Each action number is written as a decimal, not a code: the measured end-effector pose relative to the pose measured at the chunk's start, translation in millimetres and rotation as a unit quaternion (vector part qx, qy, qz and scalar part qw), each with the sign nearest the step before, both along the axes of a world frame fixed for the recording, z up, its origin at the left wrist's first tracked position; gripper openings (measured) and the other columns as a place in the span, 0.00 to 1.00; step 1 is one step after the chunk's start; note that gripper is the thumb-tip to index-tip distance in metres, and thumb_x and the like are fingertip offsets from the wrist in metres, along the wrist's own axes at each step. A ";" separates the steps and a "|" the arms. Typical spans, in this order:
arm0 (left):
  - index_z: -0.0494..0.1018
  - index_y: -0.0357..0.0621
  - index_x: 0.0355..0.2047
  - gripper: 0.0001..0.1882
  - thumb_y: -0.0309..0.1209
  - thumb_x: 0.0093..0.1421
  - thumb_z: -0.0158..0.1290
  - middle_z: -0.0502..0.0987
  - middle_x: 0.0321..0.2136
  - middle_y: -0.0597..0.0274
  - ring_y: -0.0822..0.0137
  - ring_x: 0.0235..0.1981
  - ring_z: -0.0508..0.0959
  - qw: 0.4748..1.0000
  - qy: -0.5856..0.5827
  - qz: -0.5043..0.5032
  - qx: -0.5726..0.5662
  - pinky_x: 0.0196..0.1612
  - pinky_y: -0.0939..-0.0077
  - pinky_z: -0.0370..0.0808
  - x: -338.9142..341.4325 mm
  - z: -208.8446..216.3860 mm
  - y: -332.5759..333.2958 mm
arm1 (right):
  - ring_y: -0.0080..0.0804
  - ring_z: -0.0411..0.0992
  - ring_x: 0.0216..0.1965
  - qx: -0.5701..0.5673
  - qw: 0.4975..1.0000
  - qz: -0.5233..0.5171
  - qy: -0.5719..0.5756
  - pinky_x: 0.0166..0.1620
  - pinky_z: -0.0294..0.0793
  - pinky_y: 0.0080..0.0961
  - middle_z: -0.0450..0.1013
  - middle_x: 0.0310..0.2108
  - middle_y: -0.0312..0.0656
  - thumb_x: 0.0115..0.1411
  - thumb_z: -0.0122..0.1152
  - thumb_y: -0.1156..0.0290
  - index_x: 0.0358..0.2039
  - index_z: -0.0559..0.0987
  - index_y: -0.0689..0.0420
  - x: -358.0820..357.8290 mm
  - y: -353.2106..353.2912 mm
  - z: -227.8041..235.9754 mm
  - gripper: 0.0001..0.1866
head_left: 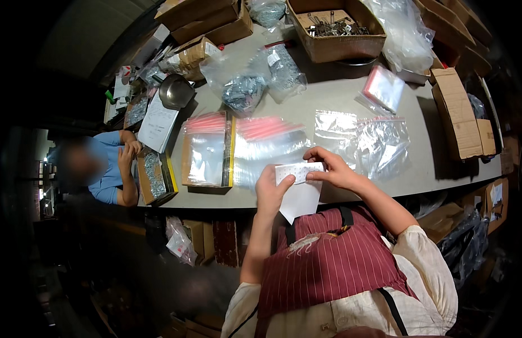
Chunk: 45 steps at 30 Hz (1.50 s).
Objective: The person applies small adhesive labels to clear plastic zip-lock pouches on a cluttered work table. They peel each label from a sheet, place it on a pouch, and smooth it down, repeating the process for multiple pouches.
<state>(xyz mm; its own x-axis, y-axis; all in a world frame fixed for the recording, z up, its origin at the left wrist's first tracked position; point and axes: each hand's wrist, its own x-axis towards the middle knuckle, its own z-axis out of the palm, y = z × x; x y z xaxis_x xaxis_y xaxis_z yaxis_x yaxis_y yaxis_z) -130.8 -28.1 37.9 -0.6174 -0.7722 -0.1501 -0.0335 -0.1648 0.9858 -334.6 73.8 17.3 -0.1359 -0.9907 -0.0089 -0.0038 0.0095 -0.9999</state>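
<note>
Far to the left of my grip, a co-worker (108,172) in a blue shirt has both hands beside a shallow box (171,174) of small metal pieces. Closer in, left of and beyond my left hand, stands an open carton (230,149) of clear bags with pinkish-red edges; a loose fan of similar bags (272,146) spreads right up behind my hands.

My left hand (270,188) is closed on a white paper (300,200), thumb flat on its near face, fingers mostly hidden behind. The paper hangs between my two hands, touching both, so neither is nearer; its long axis runs from my thumbs down toward my striped apron (334,262), and its upper strip carries small dark marks. My right hand (331,169) pinches the top right between thumb and forefinger.

Beyond the right hand lie two flat clear bags (383,146), then a bag stack (383,90); well to the right stands a cardboard box (458,115). The fan crowds the table side of my grip, the apron the near side.
</note>
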 end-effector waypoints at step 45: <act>0.80 0.29 0.42 0.11 0.25 0.61 0.61 0.82 0.34 0.62 0.76 0.37 0.76 0.991 -0.076 0.085 -0.076 0.42 0.80 0.73 64.3 -27.4 -3.2 | 0.54 0.73 0.42 -0.068 0.925 0.048 0.371 0.45 0.74 0.42 0.72 0.37 0.52 0.52 0.61 0.78 0.42 0.77 0.61 40.3 -18.4 22.5 0.15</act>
